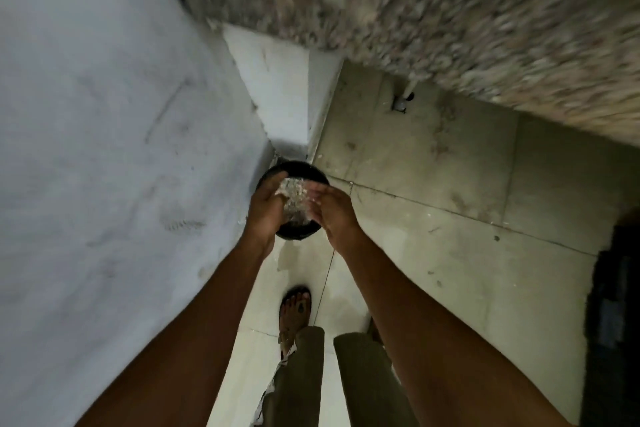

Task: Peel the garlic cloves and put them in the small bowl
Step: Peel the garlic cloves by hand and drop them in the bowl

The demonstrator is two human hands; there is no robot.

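Observation:
I am looking straight down at the floor. A clump of pale, papery garlic peels (pixel 294 199) sits between my two hands, above a round black bin (pixel 294 235) that stands in the corner. My left hand (pixel 266 206) cups the clump from the left with its fingers curled round it. From the right, my right hand (pixel 333 210) presses against the peels with fairly straight fingers. No garlic cloves and no small bowl are in view. The picture is blurred by motion.
A grey wall (pixel 104 149) runs along the left. A speckled stone counter (pixel 415 10) overhangs at the top right. The floor is pale tiles (pixel 450 184). My sandalled foot (pixel 295 308) and trouser legs are below the bin. A dark object (pixel 613 305) stands at the right edge.

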